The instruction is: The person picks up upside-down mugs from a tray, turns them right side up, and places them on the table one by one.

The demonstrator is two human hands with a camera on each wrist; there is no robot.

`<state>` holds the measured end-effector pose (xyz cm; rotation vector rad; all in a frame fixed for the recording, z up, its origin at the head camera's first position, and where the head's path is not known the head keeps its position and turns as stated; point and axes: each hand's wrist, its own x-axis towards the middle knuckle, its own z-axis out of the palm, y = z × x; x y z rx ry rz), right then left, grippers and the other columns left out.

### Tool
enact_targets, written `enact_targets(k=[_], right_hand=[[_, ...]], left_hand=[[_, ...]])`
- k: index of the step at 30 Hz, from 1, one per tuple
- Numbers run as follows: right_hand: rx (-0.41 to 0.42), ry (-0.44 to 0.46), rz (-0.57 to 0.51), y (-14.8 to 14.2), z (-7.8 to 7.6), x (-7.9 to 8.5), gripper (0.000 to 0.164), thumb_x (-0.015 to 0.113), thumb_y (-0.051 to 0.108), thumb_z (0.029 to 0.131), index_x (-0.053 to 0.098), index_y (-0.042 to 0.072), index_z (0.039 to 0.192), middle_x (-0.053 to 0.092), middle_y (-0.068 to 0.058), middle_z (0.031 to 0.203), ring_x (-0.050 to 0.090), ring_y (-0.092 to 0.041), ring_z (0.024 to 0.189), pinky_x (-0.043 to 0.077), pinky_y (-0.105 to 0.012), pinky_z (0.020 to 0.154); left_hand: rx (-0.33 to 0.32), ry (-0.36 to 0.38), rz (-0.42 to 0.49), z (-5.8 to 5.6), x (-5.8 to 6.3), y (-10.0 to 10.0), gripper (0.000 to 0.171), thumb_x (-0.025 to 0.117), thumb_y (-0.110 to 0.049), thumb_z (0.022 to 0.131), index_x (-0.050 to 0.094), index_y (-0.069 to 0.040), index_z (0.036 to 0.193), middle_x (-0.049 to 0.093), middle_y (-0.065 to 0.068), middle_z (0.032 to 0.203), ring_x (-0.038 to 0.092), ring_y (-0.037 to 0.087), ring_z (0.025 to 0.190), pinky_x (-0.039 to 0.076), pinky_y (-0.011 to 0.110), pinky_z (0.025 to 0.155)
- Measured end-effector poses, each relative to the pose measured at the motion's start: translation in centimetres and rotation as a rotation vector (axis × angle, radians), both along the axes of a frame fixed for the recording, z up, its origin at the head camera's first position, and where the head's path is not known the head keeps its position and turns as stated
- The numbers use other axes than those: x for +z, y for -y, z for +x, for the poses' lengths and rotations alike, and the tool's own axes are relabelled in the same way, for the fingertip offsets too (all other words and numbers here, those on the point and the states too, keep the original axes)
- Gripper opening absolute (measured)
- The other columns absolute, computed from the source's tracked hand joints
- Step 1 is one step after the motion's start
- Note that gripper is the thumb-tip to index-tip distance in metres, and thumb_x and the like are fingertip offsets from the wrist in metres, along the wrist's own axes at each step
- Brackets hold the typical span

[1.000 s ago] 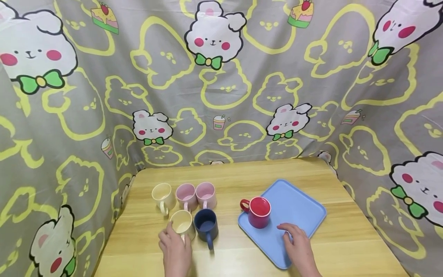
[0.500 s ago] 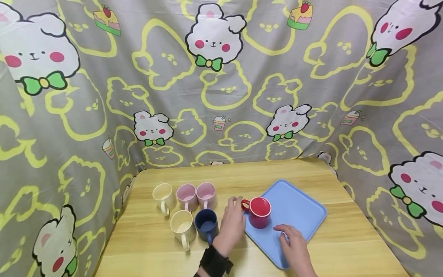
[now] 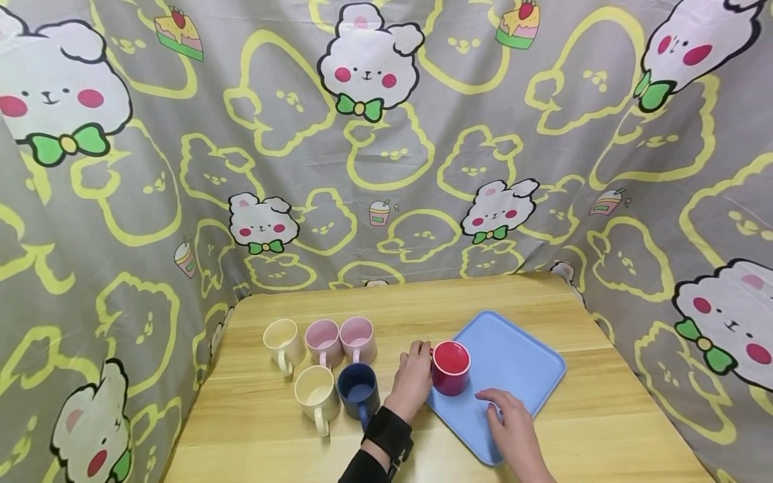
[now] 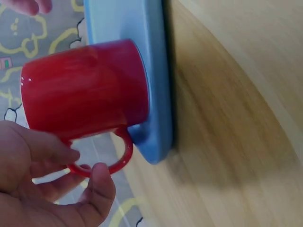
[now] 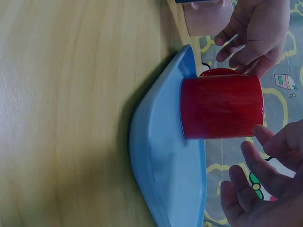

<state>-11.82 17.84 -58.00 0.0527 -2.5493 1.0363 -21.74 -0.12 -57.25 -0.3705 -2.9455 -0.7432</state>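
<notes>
A glossy red mug [image 3: 450, 367] stands upright on the left corner of a blue tray [image 3: 513, 359], its handle pointing left. My left hand [image 3: 413, 376] is at that handle; in the left wrist view the fingers curl about the red handle [image 4: 124, 158] and pinch it. My right hand [image 3: 510, 426] hovers over the tray's near side, fingers loosely bent and holding nothing. In the right wrist view its fingertips are close to the mug's wall, and I cannot tell whether one touches it.
Left of the tray stand a navy mug [image 3: 359, 392], two cream mugs, one near [image 3: 317, 396] and one far [image 3: 284, 342], and two pink mugs [image 3: 323, 342] side by side. A patterned curtain [image 3: 374, 154] hangs around the wooden table [image 3: 241, 416].
My left hand has left the near cream mug, moved right to the red mug and closed on its handle. The right hand has shifted slightly left. The mugs stay put.
</notes>
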Motion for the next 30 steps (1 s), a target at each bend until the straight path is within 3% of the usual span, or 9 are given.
enact_targets(k=[6, 10, 13, 17, 20, 25, 30], right_hand=[[0.007, -0.035, 0.021, 0.5, 0.3, -0.4, 0.030, 0.067, -0.012, 0.083, 0.076, 0.014, 0.095, 0.074, -0.007, 0.103, 0.068, -0.035, 0.098, 0.052, -0.055, 0.086], [0.000, -0.044, 0.020, 0.6, 0.3, -0.6, 0.029, 0.068, -0.012, 0.083, 0.076, 0.014, 0.095, 0.074, -0.007, 0.102, 0.068, -0.035, 0.098, 0.052, -0.055, 0.086], [0.002, 0.001, 0.014, 0.5, 0.4, -0.6, 0.028, 0.067, -0.011, 0.085, 0.076, 0.013, 0.095, 0.074, -0.008, 0.103, 0.068, -0.036, 0.101, 0.052, -0.055, 0.088], [0.010, 0.058, 0.011, 0.4, 0.4, -0.6, 0.027, 0.066, -0.011, 0.086, 0.076, 0.012, 0.096, 0.073, -0.009, 0.105, 0.067, -0.037, 0.103, 0.052, -0.056, 0.090], [0.014, 0.078, 0.009, 0.3, 0.5, -0.7, 0.027, 0.065, -0.011, 0.087, 0.077, 0.012, 0.096, 0.073, -0.010, 0.105, 0.067, -0.038, 0.104, 0.052, -0.056, 0.090], [0.021, 0.132, -0.004, 0.3, 0.5, -0.7, 0.026, 0.063, -0.009, 0.088, 0.076, 0.011, 0.098, 0.073, -0.009, 0.108, 0.066, -0.037, 0.107, 0.051, -0.056, 0.094], [0.033, 0.156, -0.005, 0.2, 0.7, -0.8, 0.026, 0.062, -0.009, 0.088, 0.076, 0.011, 0.099, 0.073, -0.009, 0.109, 0.066, -0.037, 0.110, 0.051, -0.055, 0.095]], left_hand=[[-0.059, -0.052, -0.071, 0.3, -0.2, 0.5, 0.024, 0.069, -0.014, 0.097, 0.065, -0.011, 0.121, 0.054, 0.009, 0.111, 0.050, 0.025, 0.082, 0.048, 0.028, 0.060], [-0.129, -0.105, -0.037, 0.4, -0.1, 1.0, 0.010, 0.075, -0.019, 0.093, 0.072, -0.014, 0.101, 0.059, 0.001, 0.088, 0.054, 0.018, 0.074, 0.046, 0.024, 0.061], [-0.168, -0.077, 0.037, 0.4, 0.1, 1.2, 0.007, 0.076, -0.022, 0.090, 0.075, -0.016, 0.091, 0.062, -0.006, 0.076, 0.055, 0.008, 0.069, 0.046, 0.020, 0.061], [-0.185, 0.005, 0.092, 0.3, 0.5, 1.3, 0.009, 0.075, -0.024, 0.090, 0.074, -0.016, 0.087, 0.060, -0.010, 0.073, 0.051, 0.004, 0.066, 0.044, 0.017, 0.060], [-0.194, 0.006, 0.034, 0.3, 0.6, 1.1, 0.011, 0.075, -0.023, 0.091, 0.072, -0.013, 0.086, 0.058, -0.007, 0.071, 0.050, 0.007, 0.063, 0.043, 0.018, 0.056], [-0.219, -0.096, -0.154, 0.6, 0.4, 0.9, 0.015, 0.074, -0.019, 0.094, 0.066, -0.009, 0.088, 0.057, -0.001, 0.069, 0.052, 0.011, 0.059, 0.042, 0.021, 0.051], [-0.197, -0.151, -0.180, 1.1, 0.3, 0.9, 0.013, 0.078, -0.010, 0.090, 0.066, -0.005, 0.088, 0.059, 0.003, 0.070, 0.059, 0.013, 0.061, 0.047, 0.022, 0.052]])
